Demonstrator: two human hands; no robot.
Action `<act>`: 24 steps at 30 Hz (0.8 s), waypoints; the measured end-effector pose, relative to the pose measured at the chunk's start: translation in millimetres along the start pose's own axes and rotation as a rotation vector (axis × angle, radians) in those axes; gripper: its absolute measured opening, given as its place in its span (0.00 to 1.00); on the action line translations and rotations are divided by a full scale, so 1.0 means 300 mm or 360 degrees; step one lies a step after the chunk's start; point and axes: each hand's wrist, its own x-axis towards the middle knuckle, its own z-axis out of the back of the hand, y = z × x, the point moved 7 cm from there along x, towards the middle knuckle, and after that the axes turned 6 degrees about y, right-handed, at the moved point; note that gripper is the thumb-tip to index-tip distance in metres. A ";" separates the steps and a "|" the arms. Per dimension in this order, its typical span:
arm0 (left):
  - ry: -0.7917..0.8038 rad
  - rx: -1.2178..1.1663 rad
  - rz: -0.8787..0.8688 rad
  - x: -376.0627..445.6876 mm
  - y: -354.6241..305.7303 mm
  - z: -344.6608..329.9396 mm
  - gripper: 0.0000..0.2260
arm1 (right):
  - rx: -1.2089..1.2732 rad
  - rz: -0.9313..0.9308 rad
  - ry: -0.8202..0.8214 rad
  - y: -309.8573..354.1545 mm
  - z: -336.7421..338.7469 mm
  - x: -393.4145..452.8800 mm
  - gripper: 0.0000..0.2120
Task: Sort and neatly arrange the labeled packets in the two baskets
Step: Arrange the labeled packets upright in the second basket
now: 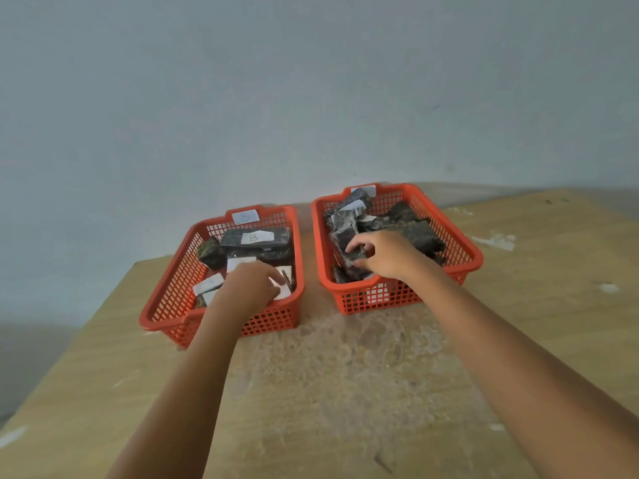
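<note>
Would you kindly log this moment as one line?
left hand: in left basket, on packets | right hand: grips packet, right basket

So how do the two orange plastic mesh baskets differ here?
The left orange mesh basket sits nearer the camera; the right orange mesh basket sits farther back. The left one's dark packets show several white labels face up, one reading B; the right one's packets are a darker jumble with fewer labels showing. The left hand reaches into the left basket, the right hand into the right. Both carry a white tag on the far rim.
</note>
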 end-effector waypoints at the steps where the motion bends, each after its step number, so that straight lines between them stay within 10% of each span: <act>1: 0.0106 -0.0006 -0.0001 0.005 -0.010 -0.003 0.08 | 0.0007 -0.0001 0.0141 0.000 -0.011 0.005 0.14; 6: -0.0523 -0.0264 -0.0237 0.035 -0.137 0.091 0.12 | 0.0026 -0.0152 0.0290 -0.026 -0.034 0.028 0.17; 13: 0.0017 0.0298 0.0046 0.208 -0.323 -0.109 0.18 | 0.0082 -0.0336 0.0067 -0.079 -0.015 0.040 0.27; 24: -0.0165 0.0070 -0.0200 0.194 -0.335 -0.122 0.28 | 0.0076 -0.0269 0.0235 -0.058 -0.025 0.041 0.33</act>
